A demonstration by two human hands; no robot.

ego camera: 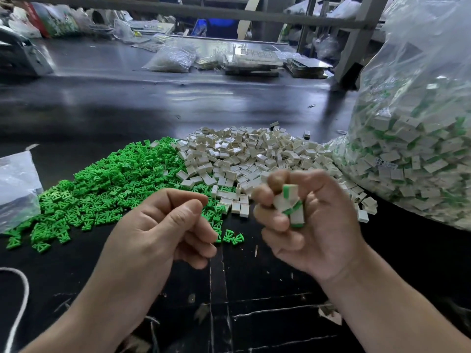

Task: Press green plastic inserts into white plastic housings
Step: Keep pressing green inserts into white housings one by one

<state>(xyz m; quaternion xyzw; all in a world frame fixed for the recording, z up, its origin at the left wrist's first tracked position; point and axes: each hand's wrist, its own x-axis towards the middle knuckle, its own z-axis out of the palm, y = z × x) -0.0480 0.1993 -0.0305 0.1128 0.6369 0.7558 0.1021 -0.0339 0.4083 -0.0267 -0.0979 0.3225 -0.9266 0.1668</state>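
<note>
A heap of green plastic inserts (102,189) lies on the dark table, left of centre. A heap of white plastic housings (254,159) lies right behind it. My right hand (313,225) is palm up with its fingers curled round several white housings with green inserts in them (290,202). My left hand (163,233) hovers just left of it above the near edge of the green heap, fingers curled with the thumb against the forefinger. Nothing shows in its grip, and what lies inside the fist is hidden.
A large clear bag (418,138) full of white-and-green assembled parts stands at the right. A smaller clear bag (15,184) lies at the left edge, a white cord (20,301) at the near left. Bags and trays (249,62) sit at the far side.
</note>
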